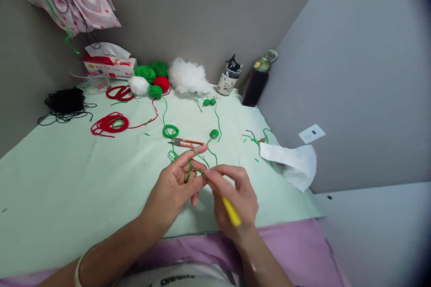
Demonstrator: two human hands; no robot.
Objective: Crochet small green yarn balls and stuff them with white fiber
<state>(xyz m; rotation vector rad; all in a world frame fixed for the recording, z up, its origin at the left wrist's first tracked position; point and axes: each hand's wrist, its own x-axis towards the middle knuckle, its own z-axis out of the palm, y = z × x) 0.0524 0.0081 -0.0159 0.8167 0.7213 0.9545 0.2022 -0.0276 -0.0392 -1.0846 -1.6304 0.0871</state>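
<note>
My right hand (pixel 237 193) is closed around a yellow-handled crochet hook (pixel 231 212), its tip close to my left fingertips. Green yarn (pixel 189 171) runs over the raised index finger of my left hand (pixel 173 184), whose thumb and middle finger pinch together. The small piece of work at the pinch is mostly hidden by the fingers. Just beyond my hands lie orange-handled thread snips (pixel 193 143), a loose coil of green yarn (pixel 170 131) and a small green crocheted ball (pixel 214 134) with a yarn tail.
Yarn balls (pixel 145 73), white stuffing (pixel 188 76), a tissue pack (pixel 111 67), a pen cup (pixel 227 81), a bottle (pixel 266 62) and a dark phone (pixel 255 88) line the back. Red scissors (pixel 120 93), red yarn (pixel 114 123) and black yarn (pixel 67 100) sit left; white paper (pixel 299 168) lies right.
</note>
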